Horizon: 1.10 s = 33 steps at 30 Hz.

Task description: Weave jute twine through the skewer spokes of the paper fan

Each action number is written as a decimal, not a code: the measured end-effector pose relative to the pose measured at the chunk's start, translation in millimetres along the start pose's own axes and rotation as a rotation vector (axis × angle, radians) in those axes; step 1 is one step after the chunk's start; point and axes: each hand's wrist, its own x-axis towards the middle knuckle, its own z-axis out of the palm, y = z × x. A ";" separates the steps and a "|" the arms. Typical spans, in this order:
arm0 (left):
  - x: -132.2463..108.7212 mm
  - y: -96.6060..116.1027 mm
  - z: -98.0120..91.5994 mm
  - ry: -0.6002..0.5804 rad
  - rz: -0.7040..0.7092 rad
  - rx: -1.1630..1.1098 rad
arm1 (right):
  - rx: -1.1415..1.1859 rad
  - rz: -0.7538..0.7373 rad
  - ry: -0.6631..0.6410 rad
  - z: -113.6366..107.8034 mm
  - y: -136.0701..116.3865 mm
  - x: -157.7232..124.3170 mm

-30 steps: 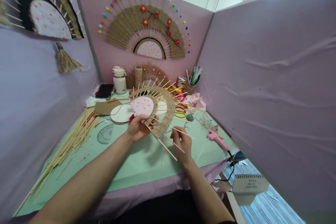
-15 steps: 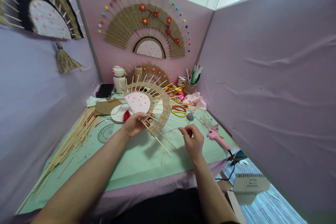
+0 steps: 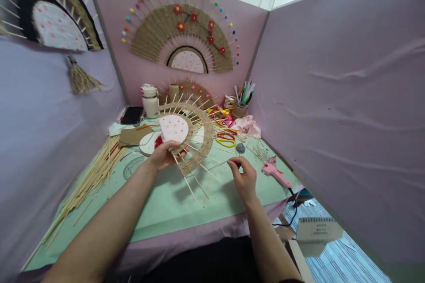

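A half-round fan frame (image 3: 206,138) of thin wooden sticks, woven across with brown twine, is tilted above the table. My left hand (image 3: 166,154) grips it at the lower edge of its pink-dotted white centre (image 3: 174,128), thumb on top and fingers beneath. Bare stick ends stick out past the woven band. My right hand (image 3: 245,177) is to the right of the fan, thumb and forefinger pinched on a thin greyish yarn (image 3: 219,165) that runs toward the woven band. A small grey yarn ball (image 3: 240,148) lies just beyond that hand.
A pink glue gun (image 3: 277,174) lies at right, its cord hanging off the table edge. Scissors (image 3: 226,138) lie behind the fan. Loose sticks (image 3: 88,174) and a protractor (image 3: 133,168) are at left. A white bottle (image 3: 150,101) and a tool cup (image 3: 239,110) stand behind.
The fan has turned clockwise, its lower stick ends swinging down and left. My left hand has shifted slightly left with it. My right hand has barely moved and stays pinched.
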 end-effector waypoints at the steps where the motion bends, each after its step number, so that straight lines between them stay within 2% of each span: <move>1: -0.3 -1.1 0.6 0.003 -0.002 -0.007 | 0.018 0.042 -0.015 1.7 -1.1 -0.5; 6: -1.6 -11.8 5.4 -0.059 -0.065 -0.052 | 0.108 0.226 -0.073 13.0 -5.5 -2.2; 10: -2.9 -22.2 11.8 -0.124 -0.169 -0.082 | 0.093 0.279 -0.078 19.0 -6.5 -2.8; 15: -3.6 -21.0 14.4 -0.127 -0.174 -0.088 | 0.054 0.241 -0.084 17.3 -5.5 -4.0; 20: -3.9 -9.2 6.3 -0.182 -0.144 -0.157 | -0.099 0.069 -0.271 11.4 6.7 5.8; 23: -6.0 -5.1 4.6 -0.229 -0.101 -0.213 | -0.336 0.022 -0.422 4.9 25.8 31.2; 25: -7.7 -4.2 4.9 -0.255 -0.072 -0.226 | -0.523 0.086 -0.481 -0.2 42.1 57.4; 29: -11.4 -2.6 6.9 -0.270 -0.040 -0.267 | -0.603 0.164 -0.502 -7.6 70.3 123.7; 33: -18.3 2.5 10.2 -0.239 -0.029 -0.325 | -0.633 0.231 -0.486 -9.8 77.1 198.4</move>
